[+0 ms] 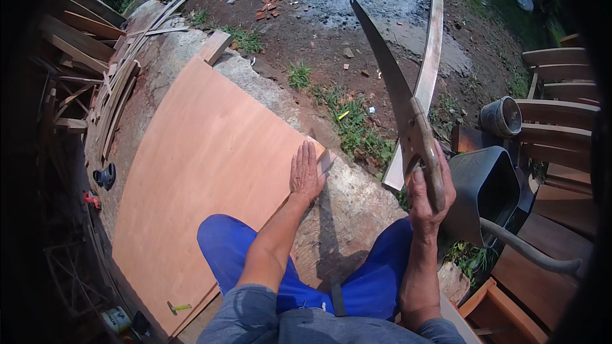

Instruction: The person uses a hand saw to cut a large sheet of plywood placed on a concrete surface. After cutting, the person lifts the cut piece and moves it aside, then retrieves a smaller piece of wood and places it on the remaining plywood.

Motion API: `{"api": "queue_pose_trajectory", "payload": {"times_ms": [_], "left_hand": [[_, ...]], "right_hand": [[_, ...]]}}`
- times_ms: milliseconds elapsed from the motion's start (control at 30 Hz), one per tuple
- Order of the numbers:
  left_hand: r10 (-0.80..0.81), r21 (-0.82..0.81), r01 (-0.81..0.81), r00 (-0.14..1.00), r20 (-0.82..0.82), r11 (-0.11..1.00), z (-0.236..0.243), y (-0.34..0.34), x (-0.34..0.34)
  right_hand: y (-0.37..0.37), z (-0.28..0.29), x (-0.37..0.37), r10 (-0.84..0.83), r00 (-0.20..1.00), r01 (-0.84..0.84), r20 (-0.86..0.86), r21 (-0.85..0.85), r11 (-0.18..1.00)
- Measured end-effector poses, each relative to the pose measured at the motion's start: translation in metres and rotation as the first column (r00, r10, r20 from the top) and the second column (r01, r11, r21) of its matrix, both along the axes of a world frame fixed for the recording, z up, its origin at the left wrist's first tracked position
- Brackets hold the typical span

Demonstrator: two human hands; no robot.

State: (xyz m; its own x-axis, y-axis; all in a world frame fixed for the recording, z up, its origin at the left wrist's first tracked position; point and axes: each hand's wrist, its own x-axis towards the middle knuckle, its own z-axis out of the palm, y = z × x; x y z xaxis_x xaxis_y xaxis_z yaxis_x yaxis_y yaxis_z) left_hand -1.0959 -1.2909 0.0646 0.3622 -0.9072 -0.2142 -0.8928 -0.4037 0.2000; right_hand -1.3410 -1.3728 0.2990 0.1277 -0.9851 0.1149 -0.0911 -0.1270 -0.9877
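Note:
In my right hand (426, 204) is a handsaw (393, 76), gripped by its wooden handle. Its blade points up and away, clear of the wood. My left hand (306, 175) lies flat on the near right edge of a large plywood sheet (197, 172), fingers straight and close together. Just past those fingertips, a pale wood piece (326, 162) juts out from the sheet's corner. Another wood length (215, 46) shows at the sheet's far end. A small T-shaped tool with a green handle (180, 308) rests on the sheet near its lower edge.
A long plank (433, 32) lies on the ground beyond the saw. To the right stand a bucket (502, 116), a dark tub (472, 185) with a curved handle beside it, and curved wooden slats (554, 114). Scrap strips (118, 102) pile up at left, near a black object (105, 176).

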Motion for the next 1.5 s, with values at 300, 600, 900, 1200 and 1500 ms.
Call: {"api": "queue_pose_trajectory", "payload": {"times_ms": [300, 600, 900, 1200, 1500], "left_hand": [[0.137, 0.039, -0.14, 0.989, 0.061, 0.989, 0.0, 0.026, 0.01], [-0.182, 0.017, 0.182, 0.981, 0.059, 0.983, 0.009, -0.038, 0.03], [-0.111, -0.046, 0.109, 0.993, -0.044, 0.993, -0.002, -0.077, 0.053], [0.3, -0.073, -0.298, 0.954, 0.01, 0.952, 0.001, -0.038, 0.013], [0.373, 0.113, -0.384, 0.922, 0.108, 0.916, 0.001, -0.024, 0.007]], "right_hand": [[-0.01, -0.044, 0.013, 0.361, 0.88, -0.417, -0.309, -0.14, 0.898], [0.011, -0.067, -0.034, 0.399, 0.821, -0.468, -0.408, -0.08, 0.88], [0.023, -0.073, -0.052, 0.344, 0.858, -0.354, -0.383, 0.047, 0.934], [0.011, -0.063, -0.043, 0.402, 0.792, -0.442, -0.46, 0.023, 0.897], [-0.006, -0.086, -0.048, 0.528, 0.749, -0.545, -0.4, 0.081, 0.834]]}}
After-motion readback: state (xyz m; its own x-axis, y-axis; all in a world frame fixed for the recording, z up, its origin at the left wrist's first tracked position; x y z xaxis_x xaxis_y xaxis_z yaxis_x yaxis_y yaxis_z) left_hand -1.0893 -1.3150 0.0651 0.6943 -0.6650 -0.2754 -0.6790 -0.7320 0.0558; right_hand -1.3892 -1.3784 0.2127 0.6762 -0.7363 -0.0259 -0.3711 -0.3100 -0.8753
